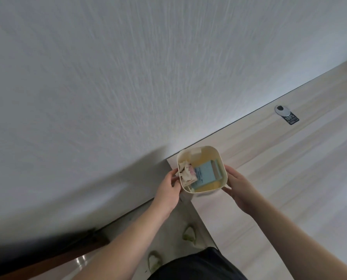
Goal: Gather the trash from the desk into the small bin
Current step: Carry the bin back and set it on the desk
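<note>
A small cream bin [209, 148] stands at the desk's [289, 168] left end, close to the wall. Inside it lie a light blue card or packet [204, 174] and a crumpled paper wrapper [186, 174] that hangs over the left rim. My left hand [168, 190] grips the bin's left side, fingers touching the crumpled paper. My right hand [239, 188] holds the bin's right side. Both hands are around the bin.
A white textured wall [128, 77] runs along the desk's far edge. A silver cable grommet [281, 110] with a black sticker [291, 119] sits near the back edge. Below, the floor shows my feet in green slippers [188, 233].
</note>
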